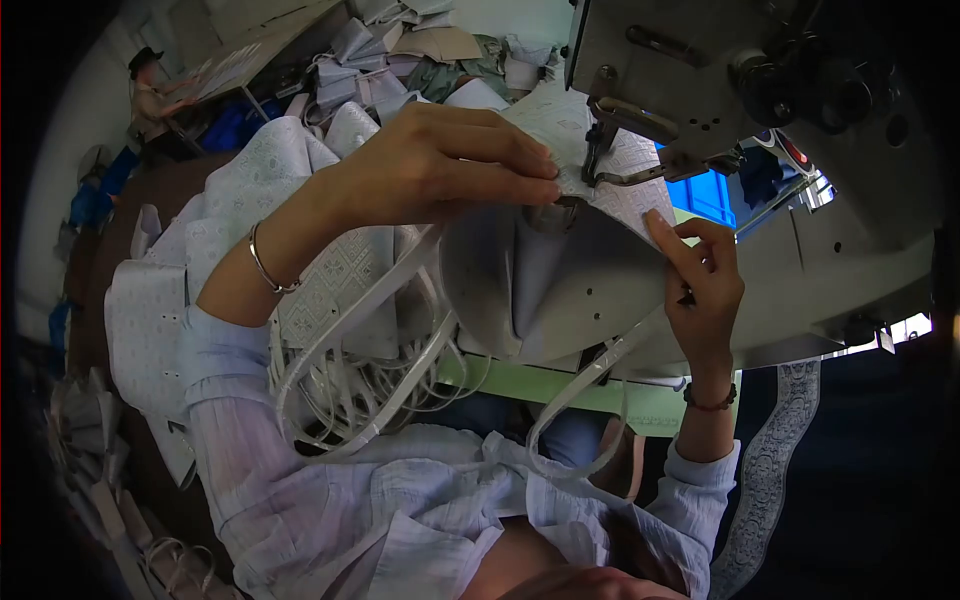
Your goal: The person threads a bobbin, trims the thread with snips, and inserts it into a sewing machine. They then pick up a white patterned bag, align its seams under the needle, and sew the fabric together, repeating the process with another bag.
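A white patterned fabric piece (pixel 628 160) lies at the presser foot (pixel 592 160) of a sewing machine (pixel 690 70). My left hand (pixel 440 165) comes in from the left, its fingers closed on the fabric's edge just left of the foot; the thumb side partly hides the grip. On the other side, my right hand (pixel 705 280) pinches the fabric's edge between thumb and fingers. A narrow white strip (pixel 400 385) hangs in loops below my left hand, and another length of strip (pixel 572 400) curves down beneath the machine bed.
Large patterned fabric pieces (pixel 250 180) are heaped at the left. More folded pieces (pixel 370 60) are piled behind. A patterned lace band (pixel 775 470) hangs at the lower right. Another person (pixel 152 100) stands at a table (pixel 260 50) in the far left.
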### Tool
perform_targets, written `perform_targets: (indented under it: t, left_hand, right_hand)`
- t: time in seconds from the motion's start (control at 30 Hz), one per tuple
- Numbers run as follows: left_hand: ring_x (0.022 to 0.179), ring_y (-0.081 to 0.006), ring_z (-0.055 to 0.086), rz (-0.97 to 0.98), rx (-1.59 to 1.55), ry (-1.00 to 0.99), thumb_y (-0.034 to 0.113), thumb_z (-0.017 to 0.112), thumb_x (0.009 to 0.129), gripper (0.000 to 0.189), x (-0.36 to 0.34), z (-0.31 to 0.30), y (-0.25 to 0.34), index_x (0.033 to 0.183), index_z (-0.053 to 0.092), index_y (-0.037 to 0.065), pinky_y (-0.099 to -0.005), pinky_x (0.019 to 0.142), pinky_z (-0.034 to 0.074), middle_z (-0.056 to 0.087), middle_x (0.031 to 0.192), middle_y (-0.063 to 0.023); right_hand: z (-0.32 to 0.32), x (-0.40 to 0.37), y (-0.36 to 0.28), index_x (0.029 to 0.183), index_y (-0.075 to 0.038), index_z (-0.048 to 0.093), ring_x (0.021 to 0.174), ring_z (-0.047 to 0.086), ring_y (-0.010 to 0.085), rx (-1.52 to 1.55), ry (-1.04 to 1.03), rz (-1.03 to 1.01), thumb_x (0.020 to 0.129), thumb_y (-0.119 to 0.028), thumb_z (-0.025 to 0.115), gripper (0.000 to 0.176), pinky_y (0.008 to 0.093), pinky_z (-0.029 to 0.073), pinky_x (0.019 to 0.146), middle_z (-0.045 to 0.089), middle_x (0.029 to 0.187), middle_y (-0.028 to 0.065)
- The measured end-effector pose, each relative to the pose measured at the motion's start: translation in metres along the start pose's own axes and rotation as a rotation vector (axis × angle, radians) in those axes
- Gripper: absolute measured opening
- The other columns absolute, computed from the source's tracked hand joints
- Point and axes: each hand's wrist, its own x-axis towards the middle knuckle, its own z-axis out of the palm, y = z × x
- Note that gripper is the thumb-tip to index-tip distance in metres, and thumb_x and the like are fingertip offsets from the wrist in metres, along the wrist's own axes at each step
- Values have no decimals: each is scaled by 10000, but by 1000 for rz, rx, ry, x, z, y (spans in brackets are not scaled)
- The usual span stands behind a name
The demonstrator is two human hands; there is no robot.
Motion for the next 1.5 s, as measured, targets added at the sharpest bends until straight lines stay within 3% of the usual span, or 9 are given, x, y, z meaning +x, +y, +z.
perform_targets:
  t: [0.63, 0.7, 0.8, 0.9, 1.03, 1.1, 1.27, 1.33, 1.5]
  left_hand:
    - [874, -212, 677, -278, -84, -42, 10, 660, 773, 378, -1, 3, 14, 1134, 657, 121, -320, 731, 564, 667, 1056, -39]
    - [973, -268, 645, -608, -152, -157, 21, 674, 779, 398, 4, -7, 37, 1170, 625, 81, -357, 820, 533, 644, 1090, -105]
    - [1095, -298, 571, -449, 224, -118, 83, 698, 762, 379, 18, -2, 86, 1132, 621, 53, -405, 907, 478, 620, 1119, -126]
    - [1018, -270, 570, -243, 57, -412, 219, 718, 664, 332, 18, 18, 139, 912, 657, 8, -444, 979, 411, 626, 1023, -119]
    - [738, -212, 583, -103, 81, -890, 196, 631, 659, 153, -44, 101, 189, 700, 662, 52, -361, 786, 451, 591, 732, -27]
    - [781, -206, 608, -147, 135, -986, 165, 630, 668, 93, -73, 149, 194, 691, 704, 115, -344, 713, 444, 640, 766, -29]
    - [742, -185, 595, -46, 146, -672, 172, 608, 675, 97, -86, 165, 191, 690, 667, 96, -306, 632, 448, 593, 726, -25]
    - [716, -172, 579, 5, 76, -621, 177, 595, 680, 107, -65, 135, 197, 671, 623, 74, -282, 611, 442, 550, 701, -16]
    - [652, -138, 530, -3, -166, -414, 174, 585, 734, 90, -8, 37, 203, 787, 604, 104, -270, 550, 403, 506, 697, 20]
  right_hand:
    - [2, 4, -5, 1180, -197, 662, 585, 464, 111, 169, -70, 152, 687, 145, 590, 604, 257, 434, 526, 555, 946, 38]
    - [0, 3, -12, 1176, -191, 660, 591, 489, 124, 191, -84, 189, 699, 138, 582, 584, 265, 442, 531, 556, 941, 44]
    - [-3, 0, -21, 1184, -183, 643, 651, 548, 156, 192, -130, 225, 719, 114, 581, 554, 278, 466, 546, 558, 966, 50]
    - [-8, 0, -31, 1207, -161, 609, 796, 590, 186, 57, -174, 191, 718, 94, 590, 551, 280, 502, 576, 554, 1043, 38]
    - [-8, 1, -58, 1224, -95, 573, 982, 573, 190, -274, -210, 51, 702, 81, 582, 551, 276, 535, 637, 534, 1141, 8]
    - [-5, -7, -67, 1186, -57, 581, 1036, 559, 183, -380, -219, -113, 704, 58, 575, 496, 273, 539, 660, 533, 1163, 7]
    - [-6, -62, -66, 1047, -29, 631, 984, 591, 170, -375, -469, -307, 728, -61, 603, 322, 266, 529, 647, 590, 1071, 21]
    - [-31, -66, -70, 915, -70, 663, 879, 626, 171, -332, -984, -251, 731, -127, 634, 195, 268, 518, 620, 632, 930, 6]
    - [-106, -43, -88, 778, -104, 638, 721, 619, 165, 138, -779, -110, 716, -186, 708, 125, 308, 493, 550, 620, 762, -4]
